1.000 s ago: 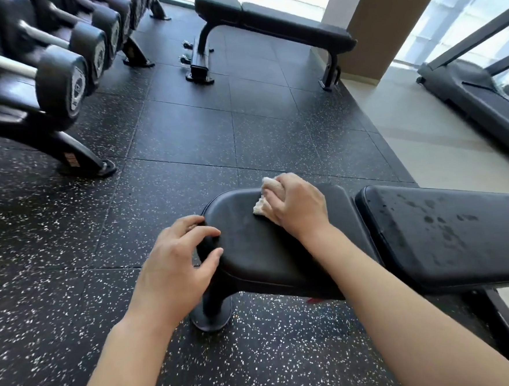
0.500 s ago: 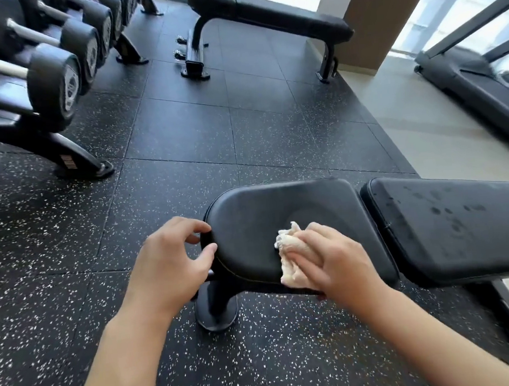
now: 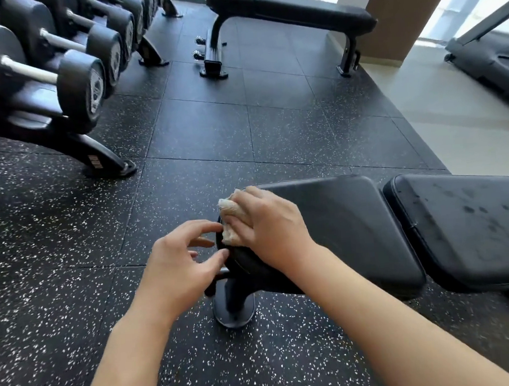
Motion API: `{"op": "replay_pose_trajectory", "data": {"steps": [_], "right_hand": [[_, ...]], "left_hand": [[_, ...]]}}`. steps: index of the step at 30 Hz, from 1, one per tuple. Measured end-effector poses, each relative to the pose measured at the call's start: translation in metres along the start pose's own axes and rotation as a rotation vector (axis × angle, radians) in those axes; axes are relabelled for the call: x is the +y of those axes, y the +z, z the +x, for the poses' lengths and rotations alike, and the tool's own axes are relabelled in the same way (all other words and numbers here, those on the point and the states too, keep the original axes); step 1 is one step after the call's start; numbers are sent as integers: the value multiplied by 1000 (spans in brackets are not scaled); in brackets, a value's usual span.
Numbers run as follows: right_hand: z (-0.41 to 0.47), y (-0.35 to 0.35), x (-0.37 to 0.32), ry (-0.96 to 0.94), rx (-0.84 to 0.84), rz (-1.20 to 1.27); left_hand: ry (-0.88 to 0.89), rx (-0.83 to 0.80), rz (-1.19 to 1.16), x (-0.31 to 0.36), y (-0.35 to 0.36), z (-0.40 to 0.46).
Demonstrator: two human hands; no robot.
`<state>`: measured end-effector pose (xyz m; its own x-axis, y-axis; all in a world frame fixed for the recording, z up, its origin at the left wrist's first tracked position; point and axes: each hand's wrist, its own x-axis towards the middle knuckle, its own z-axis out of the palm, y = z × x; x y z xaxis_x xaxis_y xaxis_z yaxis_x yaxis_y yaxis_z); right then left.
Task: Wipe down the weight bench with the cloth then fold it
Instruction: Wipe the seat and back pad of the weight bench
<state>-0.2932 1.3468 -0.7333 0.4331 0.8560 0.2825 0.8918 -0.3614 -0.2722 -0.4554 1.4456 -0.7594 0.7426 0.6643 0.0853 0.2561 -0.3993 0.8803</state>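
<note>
A black padded weight bench (image 3: 355, 225) runs from the centre to the right, with a seat pad and a longer back pad (image 3: 472, 225) marked with wet spots. My right hand (image 3: 267, 225) presses a small bunched cream cloth (image 3: 229, 221) onto the rounded left end of the seat pad. My left hand (image 3: 180, 264) hovers just left of that end, fingers spread, thumb touching the pad's edge and holding nothing. The bench's round foot (image 3: 234, 310) stands on the floor below my hands.
A rack of black dumbbells (image 3: 58, 71) lines the upper left. A second flat bench (image 3: 289, 12) stands at the back, beside a tan pillar (image 3: 400, 16). A treadmill (image 3: 490, 55) sits at the far right. Speckled black rubber floor (image 3: 207, 136) spreads between them.
My right hand slid the cloth from the seat pad's near edge up and left to its rounded end. My left hand stayed by that end, fingers now spread.
</note>
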Motion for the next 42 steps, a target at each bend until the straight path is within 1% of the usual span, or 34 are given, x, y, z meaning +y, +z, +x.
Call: {"op": "replay_pose_trajectory", "data": {"steps": [2, 4, 6, 9, 13, 16, 18, 22, 27, 29, 31, 34, 36, 38, 42], "right_hand": [[-30, -8, -8, -93, -26, 17], [-60, -20, -3, -194, -47, 21], [-79, -32, 14, -241, -63, 19], [-72, -42, 44, -119, -45, 17], [-8, -32, 74, 75, -7, -39], [41, -13, 69, 177, 16, -57], [60, -2, 54, 175, -1, -65], [58, 2, 33, 108, -29, -15], [-16, -13, 18, -88, -23, 90], [-47, -23, 23, -155, -35, 90], [-72, -35, 37, -212, -52, 80], [-96, -53, 68, -262, -57, 56], [-99, -60, 89, -234, -40, 45], [-89, -62, 111, -169, -4, 19], [-38, -61, 144, 29, 26, -16]], "left_hand": [[-30, -47, 30, -3, -9, 0], [-39, -41, 60, -3, -13, 0], [-39, -28, 57, 0, -10, 0], [-36, 6, 80, 4, -4, 1], [-37, 47, 121, 3, 0, 1], [-54, 65, 112, 4, 4, 2], [-70, 75, 101, 4, 5, 2], [-111, 77, 42, 5, 6, 0], [-97, 22, 24, 11, 2, 0], [-64, 12, -16, 18, 3, 0], [8, 16, -23, 26, 9, 1], [142, 29, 71, 35, 22, 2], [172, 9, 133, 36, 28, 1], [179, -4, 201, 34, 34, 0], [170, -6, 225, 33, 42, -1]]}}
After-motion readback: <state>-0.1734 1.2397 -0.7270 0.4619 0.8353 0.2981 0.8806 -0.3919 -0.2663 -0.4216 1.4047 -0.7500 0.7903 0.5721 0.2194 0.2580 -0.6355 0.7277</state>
